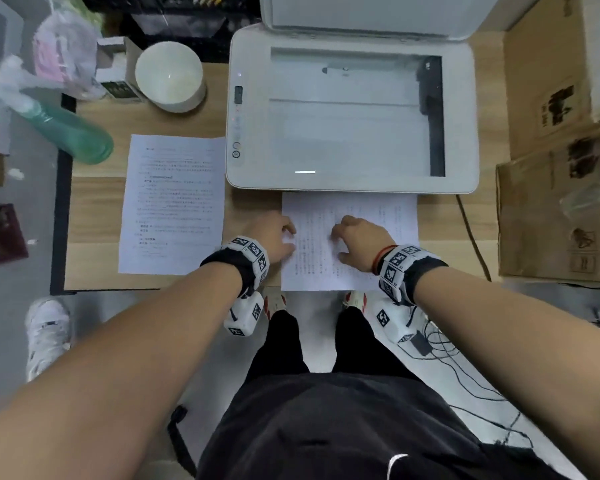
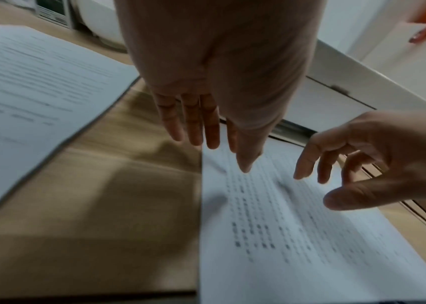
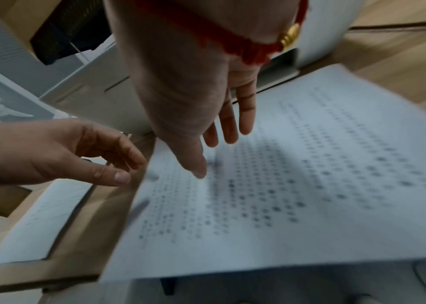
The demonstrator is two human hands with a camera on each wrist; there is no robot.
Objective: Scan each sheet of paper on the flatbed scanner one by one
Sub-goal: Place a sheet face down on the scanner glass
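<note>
In front of the scanner (image 1: 352,109), on the near edge of the wooden desk (image 1: 94,209), lies a printed sheet (image 1: 347,268) with its lines of text running sideways to the person; its far edge is at the scanner's front and its near edge reaches a little over the desk edge. The scanner lid (image 1: 364,15) is raised and the glass bed (image 1: 350,112) is uncovered, with no paper on it. The left hand (image 1: 279,237) is at the left edge of this sheet, its fingers straight and relaxed in the left wrist view; whether the fingertips touch the paper I cannot tell. The right hand (image 1: 359,240) is over the middle of the sheet, fingers loosely spread and pointing down, grasping nothing; contact with the paper is also not clear. A second printed sheet (image 1: 172,202) lies flat on the desk to the left, apart from the first one, with bare wood between them. Behind it stand a white bowl (image 1: 168,76) and a small box (image 1: 115,69), and a green spray bottle (image 1: 66,129) is at the left edge of the desk. Cardboard boxes (image 1: 555,202) are to the right of the scanner.
</note>
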